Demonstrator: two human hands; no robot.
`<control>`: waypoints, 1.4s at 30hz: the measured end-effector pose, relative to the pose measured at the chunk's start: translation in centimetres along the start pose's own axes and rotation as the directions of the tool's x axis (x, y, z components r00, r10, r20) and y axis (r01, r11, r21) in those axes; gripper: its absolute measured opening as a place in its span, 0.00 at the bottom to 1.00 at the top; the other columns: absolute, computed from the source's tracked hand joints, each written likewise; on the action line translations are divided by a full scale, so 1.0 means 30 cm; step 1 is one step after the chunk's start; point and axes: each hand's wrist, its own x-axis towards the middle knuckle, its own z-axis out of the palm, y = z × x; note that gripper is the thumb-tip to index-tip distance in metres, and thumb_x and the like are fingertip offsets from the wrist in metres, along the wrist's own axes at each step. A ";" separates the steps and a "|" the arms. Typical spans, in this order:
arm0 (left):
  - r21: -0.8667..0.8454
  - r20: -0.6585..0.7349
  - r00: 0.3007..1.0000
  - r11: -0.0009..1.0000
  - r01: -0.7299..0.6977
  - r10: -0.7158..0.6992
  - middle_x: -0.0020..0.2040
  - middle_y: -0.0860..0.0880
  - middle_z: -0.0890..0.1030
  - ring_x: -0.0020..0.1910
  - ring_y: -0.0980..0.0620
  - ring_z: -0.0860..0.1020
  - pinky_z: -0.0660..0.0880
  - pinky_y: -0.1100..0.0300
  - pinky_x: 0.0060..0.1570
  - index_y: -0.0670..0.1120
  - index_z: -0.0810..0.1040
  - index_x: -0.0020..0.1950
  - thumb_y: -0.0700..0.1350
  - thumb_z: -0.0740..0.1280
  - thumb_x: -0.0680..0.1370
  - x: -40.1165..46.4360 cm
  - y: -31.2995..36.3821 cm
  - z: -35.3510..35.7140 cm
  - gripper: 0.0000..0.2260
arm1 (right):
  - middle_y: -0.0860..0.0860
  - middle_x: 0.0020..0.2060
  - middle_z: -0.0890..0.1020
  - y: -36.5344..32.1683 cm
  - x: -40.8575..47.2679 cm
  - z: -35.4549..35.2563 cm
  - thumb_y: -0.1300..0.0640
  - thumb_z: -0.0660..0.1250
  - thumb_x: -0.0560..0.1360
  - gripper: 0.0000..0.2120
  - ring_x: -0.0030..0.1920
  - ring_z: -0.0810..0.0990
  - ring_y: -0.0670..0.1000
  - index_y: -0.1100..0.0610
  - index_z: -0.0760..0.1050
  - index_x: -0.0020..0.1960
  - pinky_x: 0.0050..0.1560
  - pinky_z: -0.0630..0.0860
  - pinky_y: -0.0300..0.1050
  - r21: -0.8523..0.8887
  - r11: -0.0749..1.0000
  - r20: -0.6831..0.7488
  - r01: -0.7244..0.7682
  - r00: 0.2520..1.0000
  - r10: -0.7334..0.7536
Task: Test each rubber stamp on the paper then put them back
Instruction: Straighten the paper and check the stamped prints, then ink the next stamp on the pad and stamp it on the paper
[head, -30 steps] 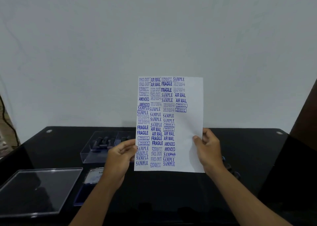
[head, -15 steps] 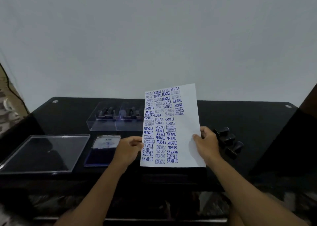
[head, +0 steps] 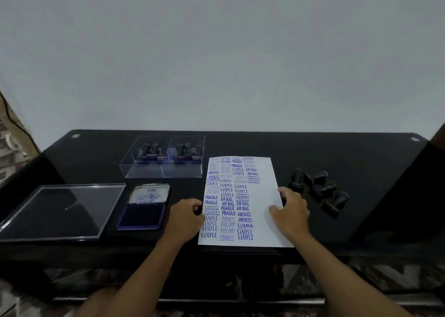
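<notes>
A white paper [head: 262, 186] covered with blue stamp prints lies flat on the black table [head: 349, 155]. My left hand [head: 184, 220] pinches its left edge and my right hand [head: 290, 214] grips its right edge. Several black rubber stamps [head: 320, 191] lie loose to the right of the paper. A clear plastic box [head: 163, 157] behind and to the left holds several more stamps. An open blue ink pad [head: 144, 207] sits left of my left hand.
A clear flat lid [head: 60, 210] lies at the left end of the table. A white wall rises behind the table. The table's front edge runs just below the paper.
The paper, held upright in both hands a second ago, has been lowered and now lies flat on the table. The view has tilted downward.
</notes>
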 end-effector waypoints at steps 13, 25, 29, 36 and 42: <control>-0.030 0.040 0.997 0.998 0.061 -0.059 0.56 0.49 0.81 0.48 0.55 0.76 0.71 0.64 0.53 0.46 0.78 0.64 0.44 0.75 0.72 0.015 -0.027 -0.003 0.21 | 0.49 0.65 0.73 0.003 0.002 -0.009 0.55 0.66 0.75 0.15 0.67 0.65 0.55 0.53 0.77 0.62 0.65 0.59 0.49 -0.068 0.998 0.039 0.005 0.999 -0.003; 0.036 -0.029 0.995 0.995 -0.095 0.096 0.59 0.49 0.80 0.53 0.55 0.77 0.69 0.65 0.53 0.47 0.77 0.64 0.48 0.68 0.78 0.130 -0.018 -0.186 0.16 | 0.46 0.55 0.74 -0.169 0.032 0.009 0.54 0.66 0.76 0.15 0.63 0.68 0.50 0.50 0.73 0.62 0.66 0.65 0.52 0.044 0.992 0.007 0.122 0.992 -0.122; 0.142 -0.071 0.979 0.974 -0.179 0.190 0.67 0.46 0.75 0.66 0.50 0.72 0.62 0.63 0.61 0.44 0.74 0.68 0.48 0.64 0.80 0.241 -0.028 -0.253 0.17 | 0.46 0.55 0.77 -0.339 0.082 0.084 0.53 0.66 0.77 0.14 0.59 0.72 0.48 0.51 0.74 0.62 0.64 0.70 0.50 0.038 0.966 0.091 0.254 0.962 -0.256; 0.220 -0.034 0.983 0.961 -0.166 0.178 0.76 0.48 0.63 0.76 0.48 0.58 0.57 0.50 0.74 0.46 0.66 0.75 0.51 0.59 0.82 0.465 -0.081 -0.285 0.22 | 0.49 0.52 0.81 -0.625 0.239 0.258 0.53 0.66 0.75 0.11 0.55 0.77 0.52 0.52 0.76 0.58 0.59 0.75 0.52 -0.014 0.913 0.310 0.407 0.870 -0.383; 0.403 0.022 0.983 0.898 -0.177 0.184 0.79 0.48 0.55 0.78 0.48 0.50 0.55 0.50 0.74 0.50 0.57 0.78 0.54 0.51 0.83 0.558 -0.165 -0.249 0.23 | 0.56 0.62 0.72 -0.734 0.431 0.396 0.53 0.61 0.78 0.14 0.64 0.70 0.59 0.54 0.78 0.60 0.64 0.72 0.56 -0.249 0.867 0.352 0.431 0.874 -0.334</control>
